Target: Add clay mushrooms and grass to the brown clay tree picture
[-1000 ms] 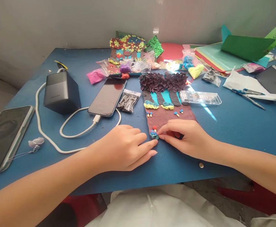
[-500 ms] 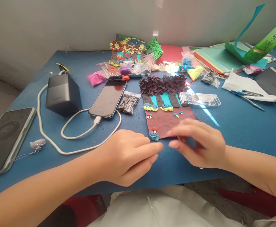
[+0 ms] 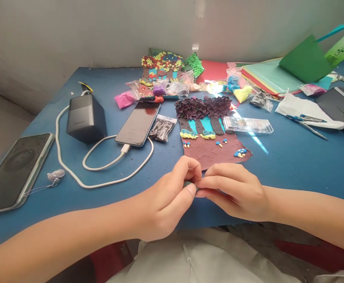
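Note:
Above the table's near edge, my left hand [image 3: 166, 206] is closed, its thumb and curled fingers pinching a small dark grey-green piece of clay [image 3: 186, 183]. My right hand [image 3: 237, 190] meets it there, fingertips pressed together at the same piece. Just beyond lies a clay picture [image 3: 210, 151] with a brownish-red ground, dark trunks and a crown of dark purple petals [image 3: 203, 108]. Small blue-and-cream clay mushrooms [image 3: 240, 152] sit at its right side. My hands cover its lower left corner.
Left of the picture lie a phone [image 3: 138, 124] on a white cable, a black charger block [image 3: 86, 118] and another phone [image 3: 17, 173]. A bag of dark clay [image 3: 162, 129], a clear plastic case [image 3: 248, 124] and scissors [image 3: 307, 120] flank it. Coloured clay bags [image 3: 126, 98] line the back.
My right hand has moved left to meet my left hand, whose fingers have curled in from a straighter pose. At the back right, the green sheet has swung to a flatter, more visible angle.

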The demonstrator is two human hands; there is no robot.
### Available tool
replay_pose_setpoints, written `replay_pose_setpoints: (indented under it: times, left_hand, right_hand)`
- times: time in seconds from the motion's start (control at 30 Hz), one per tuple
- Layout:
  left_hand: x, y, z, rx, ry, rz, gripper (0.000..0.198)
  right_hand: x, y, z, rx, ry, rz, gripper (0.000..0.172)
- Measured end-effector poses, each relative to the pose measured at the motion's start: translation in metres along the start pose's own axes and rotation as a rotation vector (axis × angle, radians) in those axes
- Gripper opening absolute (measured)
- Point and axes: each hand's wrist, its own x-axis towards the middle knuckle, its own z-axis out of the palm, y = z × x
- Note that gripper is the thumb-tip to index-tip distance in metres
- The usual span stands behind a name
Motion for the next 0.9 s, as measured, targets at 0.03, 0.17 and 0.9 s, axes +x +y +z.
replay_pose_setpoints:
  times: [0.03, 0.17, 0.9]
  left_hand:
    - [0.0, 0.0, -0.001, -0.003, -0.001, 0.007, 0.014]
    - [-0.002, 0.002, -0.006, -0.053, 0.005, 0.03, 0.015]
    - [0.012, 0.004, -0.009, 0.06, 0.337, 0.214, 0.014]
  right_hand:
    - [0.0, 0.0, 0.0, 0.02, -0.014, -0.002, 0.007]
    - [-0.003, 0.005, -0.004, 0.215, 0.049, 0.061, 0.018]
    - [0.0, 0.017, -0.008, 0.029, 0.051, 0.06, 0.011]
